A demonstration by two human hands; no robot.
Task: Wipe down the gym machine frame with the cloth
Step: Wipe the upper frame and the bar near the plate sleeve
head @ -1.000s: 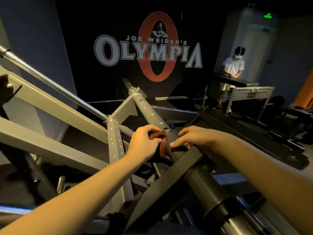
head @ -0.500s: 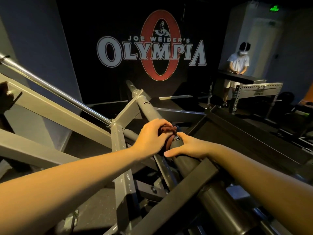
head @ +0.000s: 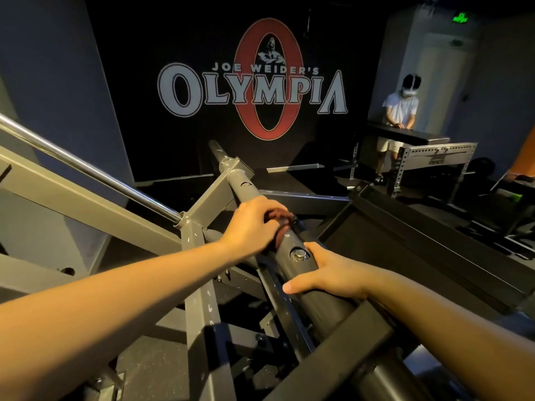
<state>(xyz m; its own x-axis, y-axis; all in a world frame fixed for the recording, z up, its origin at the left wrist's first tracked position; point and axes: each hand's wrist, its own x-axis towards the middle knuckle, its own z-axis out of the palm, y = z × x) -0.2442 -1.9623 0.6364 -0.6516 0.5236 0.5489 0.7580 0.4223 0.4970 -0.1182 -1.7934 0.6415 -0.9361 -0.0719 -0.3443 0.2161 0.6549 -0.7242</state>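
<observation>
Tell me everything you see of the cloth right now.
The cloth is dark reddish-brown and bunched. The left hand, fingers curled over it, hides most; only crumpled folds show at the fingertips. It is pressed onto the sloping grey tube, just past a bolt. The right hand, gripping the tube nearer, does not touch it.

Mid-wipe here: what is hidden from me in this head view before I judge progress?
Most of the cloth: covered by the left hand; only a reddish fold shows.
Underside of the tube: turned away from the head camera; dim light hides any dirt.
Near end: behind a dark crossbar, then cut off by the bottom edge.
Surface under the right hand: covered by its grip.
</observation>
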